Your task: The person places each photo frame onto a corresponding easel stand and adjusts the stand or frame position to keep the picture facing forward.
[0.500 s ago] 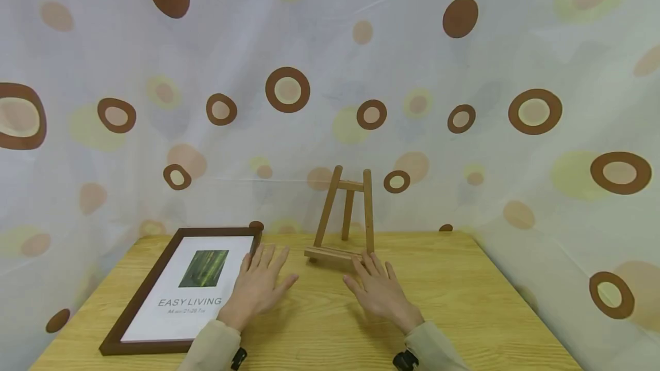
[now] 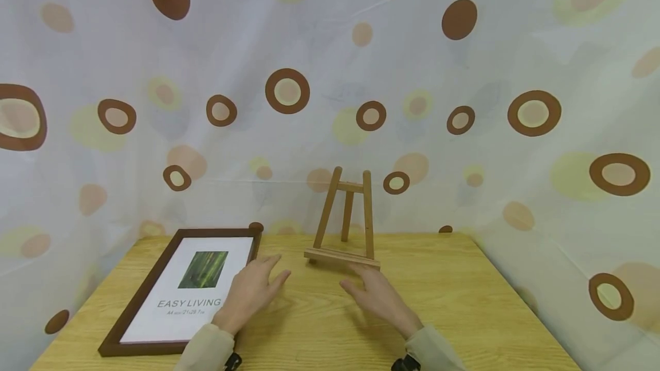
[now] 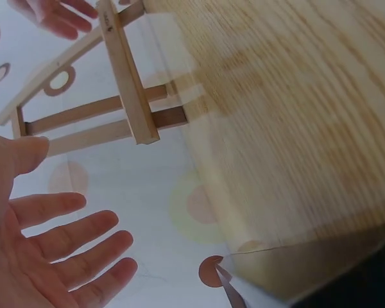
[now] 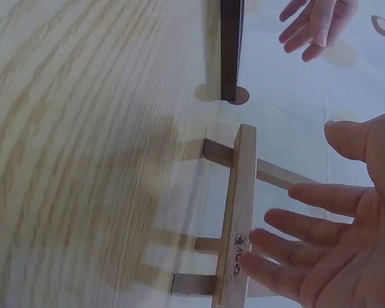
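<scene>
Spotted cloth [image 2: 330,44] behind and to both sides, with a pale wooden table [image 2: 464,314] below. At far left, a brown frame [image 2: 141,296] lying flat on the table, around a white sheet [image 2: 170,325] printed EASY LIVING. Next, the left hand [image 2: 250,291], overlapping the frame's right edge in the head view; unclear whether touching it. Fingers nearly straight and slightly apart, thumb spread wide, with nothing held, as the left wrist view shows. Just changed: less fanned than half a second ago, drawn slightly back and turned more edge-on. Right of that, toward the back of the table, the easel [image 2: 347,216], upright on its legs, ledge [image 2: 342,257] facing forward. No shift in frame or easel. Farthest right, the right hand [image 2: 380,296], close by the ledge, also more edge-on than before; contact with the ledge impossible to judge. Long, loose fingers here too, thumb wide of them, holding nothing. Meaning for the work, probably: hands poised rather than gripping, with frame and easel apart and unhandled.
</scene>
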The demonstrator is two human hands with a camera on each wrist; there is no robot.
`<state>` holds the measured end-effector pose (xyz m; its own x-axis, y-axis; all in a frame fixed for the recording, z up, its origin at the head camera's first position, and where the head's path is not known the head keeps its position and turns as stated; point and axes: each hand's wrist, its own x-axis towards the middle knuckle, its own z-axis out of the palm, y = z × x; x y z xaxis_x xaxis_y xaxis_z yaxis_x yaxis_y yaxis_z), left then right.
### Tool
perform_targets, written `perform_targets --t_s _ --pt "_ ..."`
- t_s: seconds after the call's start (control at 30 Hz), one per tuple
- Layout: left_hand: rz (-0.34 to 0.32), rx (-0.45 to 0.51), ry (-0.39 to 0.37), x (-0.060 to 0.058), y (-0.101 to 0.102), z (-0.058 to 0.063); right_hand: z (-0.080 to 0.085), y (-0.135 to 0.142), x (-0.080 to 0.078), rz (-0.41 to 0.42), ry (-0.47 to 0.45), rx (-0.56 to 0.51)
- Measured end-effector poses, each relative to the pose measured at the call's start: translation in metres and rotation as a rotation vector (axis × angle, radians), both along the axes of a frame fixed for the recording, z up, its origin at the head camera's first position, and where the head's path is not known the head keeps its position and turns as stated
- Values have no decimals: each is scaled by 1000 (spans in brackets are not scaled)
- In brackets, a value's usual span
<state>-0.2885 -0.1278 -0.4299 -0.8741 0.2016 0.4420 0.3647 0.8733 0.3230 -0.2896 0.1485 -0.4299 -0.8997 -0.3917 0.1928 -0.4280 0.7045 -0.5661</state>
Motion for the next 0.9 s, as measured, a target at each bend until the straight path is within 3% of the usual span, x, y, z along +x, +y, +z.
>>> perform_targets --t_s 0.2,0.5,0.6,0.77,0.9 --pt "24 145 -92 0 -8 -1 0 -5 -1 54 -56 -113" --pt "0 385 -263 10 -28 -5 -12 -16 -6 73 -256 -291" --pt "9 428 -276 13 -36 -4 -14 -19 -6 79 -280 -345" --pt "33 454 -277 15 -51 -7 -18 -24 -4 80 -418 -505" --pt "51 481 -287 17 -62 -9 -20 -29 -3 54 -474 -543"
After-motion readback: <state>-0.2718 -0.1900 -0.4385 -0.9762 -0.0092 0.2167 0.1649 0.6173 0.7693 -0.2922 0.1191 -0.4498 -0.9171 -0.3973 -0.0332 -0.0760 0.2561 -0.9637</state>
